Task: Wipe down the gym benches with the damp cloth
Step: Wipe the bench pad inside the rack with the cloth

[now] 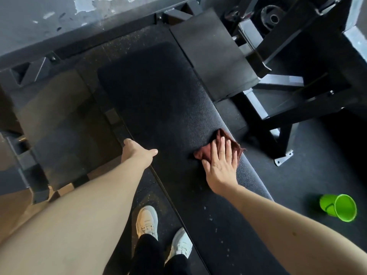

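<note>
- Right hand (pixel 220 167): grip open, fingers flat, pressing the crumpled reddish-brown cloth (pixel 201 153) onto the black padded gym table (pixel 158 92) at its right edge, centre-right of frame.
- Left hand (pixel 139 153): thumb on the table's left edge, fingers hidden below it. Cannot tell if that grip is closed.
- Progress, my read: mid-wipe. Pale specks (pixel 216 225) sit on the near end, lower centre, so that end looks undone.
- Dark pad upper right (pixel 214 52) and dark pad at left (pixel 53 126): probably not yet wiped.

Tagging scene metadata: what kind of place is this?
Most likely a gym's weights area: a black padded bench stands on a steel frame, a weight plate sits at the back, and dark rubber flooring lies underneath.
</note>
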`<state>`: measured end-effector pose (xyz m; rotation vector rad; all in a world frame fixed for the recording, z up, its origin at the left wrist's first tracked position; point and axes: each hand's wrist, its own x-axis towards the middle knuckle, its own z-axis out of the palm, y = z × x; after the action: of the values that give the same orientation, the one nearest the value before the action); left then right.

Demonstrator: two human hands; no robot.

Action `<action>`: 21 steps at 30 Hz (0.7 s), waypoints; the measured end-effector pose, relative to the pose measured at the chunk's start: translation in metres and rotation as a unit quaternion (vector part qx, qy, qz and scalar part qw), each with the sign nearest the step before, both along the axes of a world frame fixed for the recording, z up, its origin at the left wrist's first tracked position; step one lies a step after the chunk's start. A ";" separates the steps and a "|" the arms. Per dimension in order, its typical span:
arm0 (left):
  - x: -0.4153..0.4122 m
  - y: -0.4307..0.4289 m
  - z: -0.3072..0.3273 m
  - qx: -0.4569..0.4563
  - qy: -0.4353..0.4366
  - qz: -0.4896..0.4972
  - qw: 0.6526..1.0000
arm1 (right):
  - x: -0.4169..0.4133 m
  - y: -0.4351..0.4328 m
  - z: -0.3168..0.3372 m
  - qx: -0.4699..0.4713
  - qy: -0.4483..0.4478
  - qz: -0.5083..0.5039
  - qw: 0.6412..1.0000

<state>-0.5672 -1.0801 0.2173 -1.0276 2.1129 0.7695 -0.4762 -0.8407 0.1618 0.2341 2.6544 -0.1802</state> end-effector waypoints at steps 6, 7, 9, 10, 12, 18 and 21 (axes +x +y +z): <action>0.001 -0.002 -0.006 -0.001 0.005 -0.008 1.000 | -0.085 0.003 -0.009 -0.012 0.018 -0.054 0.998; 0.002 -0.003 -0.007 -0.003 0.006 -0.009 1.000 | -0.099 0.000 -0.009 -0.018 0.023 -0.075 0.997; 0.002 -0.004 -0.006 -0.007 0.010 -0.011 1.000 | -0.101 -0.013 -0.010 -0.024 0.044 -0.104 0.993; 0.003 -0.003 -0.006 -0.011 0.012 -0.012 1.000 | -0.090 -0.021 -0.009 -0.026 0.057 -0.103 0.993; 0.005 -0.001 -0.004 -0.024 0.015 -0.012 1.000 | -0.056 -0.040 -0.004 -0.044 0.077 -0.067 0.994; 0.010 0.001 0.030 -0.042 0.035 -0.067 0.996 | -0.020 -0.070 0.036 -0.129 0.031 -0.062 0.989; 0.011 -0.004 0.058 0.014 0.062 -0.149 0.987 | -0.010 -0.075 0.081 -0.227 0.064 -0.108 0.966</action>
<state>-0.5557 -1.0843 0.2753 -0.6412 2.2860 0.7258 -0.4864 -0.9153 0.2429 0.3674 2.6178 -0.8886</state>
